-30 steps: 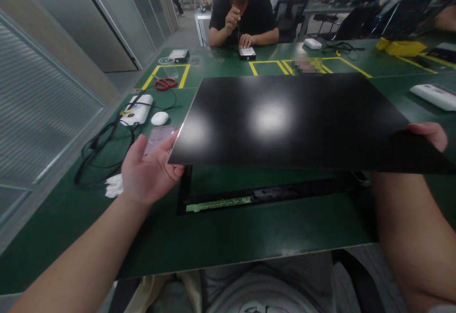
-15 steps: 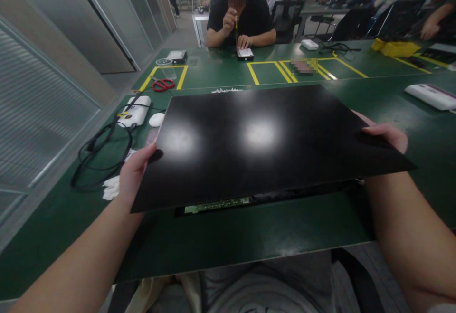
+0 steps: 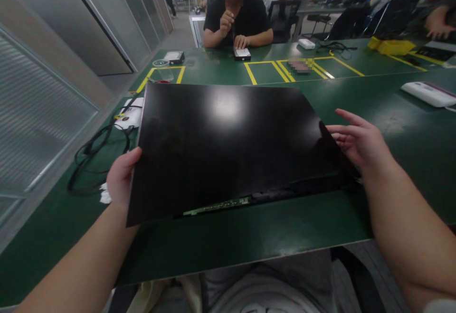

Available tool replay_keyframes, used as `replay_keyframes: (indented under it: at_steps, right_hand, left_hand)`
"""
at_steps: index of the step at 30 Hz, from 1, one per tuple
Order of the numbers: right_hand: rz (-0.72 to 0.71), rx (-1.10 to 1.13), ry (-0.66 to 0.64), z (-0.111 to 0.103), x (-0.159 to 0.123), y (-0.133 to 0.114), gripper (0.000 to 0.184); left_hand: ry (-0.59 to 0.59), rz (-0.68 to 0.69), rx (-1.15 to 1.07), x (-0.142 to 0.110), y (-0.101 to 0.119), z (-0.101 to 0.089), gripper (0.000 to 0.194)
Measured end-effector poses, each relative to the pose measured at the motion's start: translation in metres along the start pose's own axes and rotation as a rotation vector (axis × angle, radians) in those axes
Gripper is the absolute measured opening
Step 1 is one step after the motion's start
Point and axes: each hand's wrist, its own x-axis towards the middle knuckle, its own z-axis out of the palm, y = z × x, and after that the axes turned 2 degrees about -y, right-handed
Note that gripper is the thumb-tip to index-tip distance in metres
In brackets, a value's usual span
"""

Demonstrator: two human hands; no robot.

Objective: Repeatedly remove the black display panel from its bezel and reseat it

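Note:
A large glossy black panel (image 3: pixel 228 147), thin and flat like a display sheet, spans the middle of the view. At its left edge my left hand (image 3: pixel 123 173) grips it, thumb on top and fingers hidden underneath. My right hand (image 3: pixel 363 139) is beside the right edge with its fingers apart, the tips close to or touching that edge; the thumb is off the surface. Beneath the panel's near edge shows a green circuit board strip (image 3: pixel 217 205), part of a dark unit lying on the table. The panel hides most of that unit.
The green table (image 3: pixel 285 237) carries a white box (image 3: pixel 130 116) and black cables (image 3: pixel 87 156) at left, and a white device (image 3: pixel 429 94) at right. Across it a person in black (image 3: pixel 237 16) works at a hard drive (image 3: pixel 242 54). A clear cup (image 3: pixel 164 71) stands at far left.
The panel has shifted left, and its left side has tilted up. My right hand has let go of the panel's top, its thumb lifting away and fingers spreading. My left hand still grips.

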Motion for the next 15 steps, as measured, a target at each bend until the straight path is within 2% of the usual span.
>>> replay_keyframes:
  at_steps: [2, 7, 9, 12, 15]
  right_hand:
    - [-0.030, -0.008, 0.018, -0.001, 0.001, 0.001, 0.069]
    - [-0.083, -0.049, 0.086, 0.003, -0.001, 0.004, 0.077]
    - [-0.097, -0.055, 0.098, 0.004, -0.001, 0.005, 0.084]
    - [-0.116, -0.075, 0.094, 0.003, -0.001, 0.007, 0.086]
    - [-0.129, -0.105, 0.087, 0.002, 0.000, 0.007, 0.082]
  left_hand:
    - [0.019, 0.028, 0.021, -0.001, 0.002, -0.008, 0.013]
    - [-0.133, -0.102, 0.138, -0.007, -0.002, -0.035, 0.045]
    - [-0.083, -0.084, 0.166, -0.010, -0.006, -0.043, 0.048]
    - [-0.093, -0.184, 0.216, -0.017, -0.006, -0.045, 0.055]
    - [-0.106, -0.253, 0.238, -0.023, 0.002, -0.038, 0.060]
